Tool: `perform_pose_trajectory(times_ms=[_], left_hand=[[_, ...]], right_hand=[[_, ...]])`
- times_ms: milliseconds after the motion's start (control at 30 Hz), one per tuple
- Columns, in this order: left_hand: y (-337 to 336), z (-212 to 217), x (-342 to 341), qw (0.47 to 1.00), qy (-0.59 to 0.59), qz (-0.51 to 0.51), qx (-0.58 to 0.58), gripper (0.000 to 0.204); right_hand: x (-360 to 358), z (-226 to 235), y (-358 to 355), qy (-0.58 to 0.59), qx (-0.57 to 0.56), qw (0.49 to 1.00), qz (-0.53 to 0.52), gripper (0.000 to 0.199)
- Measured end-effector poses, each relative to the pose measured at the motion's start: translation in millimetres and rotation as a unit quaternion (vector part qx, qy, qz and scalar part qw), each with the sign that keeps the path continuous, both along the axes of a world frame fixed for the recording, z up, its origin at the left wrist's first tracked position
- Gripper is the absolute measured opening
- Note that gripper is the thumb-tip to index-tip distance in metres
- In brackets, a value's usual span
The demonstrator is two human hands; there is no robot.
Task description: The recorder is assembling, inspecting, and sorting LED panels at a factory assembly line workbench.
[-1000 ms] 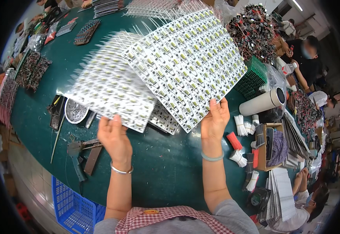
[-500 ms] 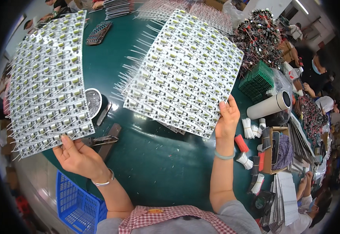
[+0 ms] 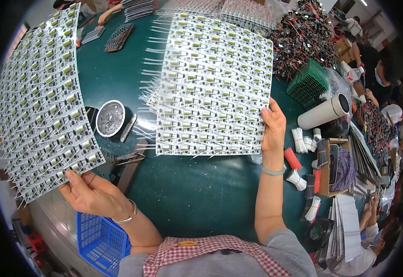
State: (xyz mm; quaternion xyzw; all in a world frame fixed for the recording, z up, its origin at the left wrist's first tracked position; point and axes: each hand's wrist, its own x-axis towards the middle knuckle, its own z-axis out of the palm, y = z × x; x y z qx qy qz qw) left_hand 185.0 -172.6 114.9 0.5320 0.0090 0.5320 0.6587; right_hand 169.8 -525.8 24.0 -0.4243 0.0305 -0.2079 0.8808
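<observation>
My left hand (image 3: 85, 190) pinches the lower corner of a white circuit board panel (image 3: 49, 108), held up and tilted at the far left. Rows of small yellow-green parts and white wires cover it. A second such panel of circuit boards (image 3: 215, 87) hangs over the middle of the table, its right edge gripped between the thumb and fingers of my right hand (image 3: 273, 124). White wires stick out along its left side. Between the two panels stands a round white bowl of grey material (image 3: 110, 118), with a narrow flat tool (image 3: 128, 128) beside it.
Pliers (image 3: 128, 158) lie on a dark bar on the green table (image 3: 187, 194). At right are a white tumbler (image 3: 324, 112), green trays (image 3: 307, 83), bundles of wire (image 3: 296, 179) and an open cardboard box (image 3: 324, 184). A blue basket (image 3: 100, 240) stands below left. Co-workers sit around.
The right-hand panel has turned more upright and shifted slightly left. The left-hand panel has moved left and tilted further, leaving the bowl fully in view.
</observation>
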Motion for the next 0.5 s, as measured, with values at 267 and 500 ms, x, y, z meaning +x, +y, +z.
perform_pose_trajectory(times_ms=[267,500], left_hand=[[-13,6,-6,0.998,0.009,-0.025,-0.055,0.023],[-17,9,-8,0.997,0.012,-0.04,-0.062,0.031]], right_hand=[[-6,4,-4,-0.002,-0.031,0.999,0.012,0.043],[-2,-4,-2,0.016,-0.016,1.0,0.006,0.04]])
